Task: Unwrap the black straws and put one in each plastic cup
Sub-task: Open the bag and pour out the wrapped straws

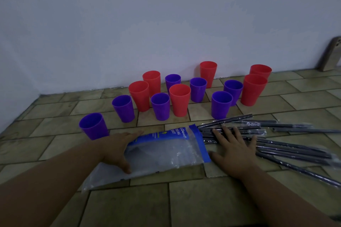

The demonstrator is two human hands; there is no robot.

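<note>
Several red cups and purple cups stand upright on the tiled floor near the wall, all without straws. A spread of black straws in clear wrappers lies at the right. My right hand lies flat with spread fingers on the near ends of the straws. A clear plastic bag with blue print lies between my hands. My left hand rests on the bag's left part, thumb against the plastic and fingers straight.
A white wall runs behind the cups. A brown phone leans against the wall at the far right. One purple cup stands apart at the left, close to my left hand. Bare tiled floor lies in front.
</note>
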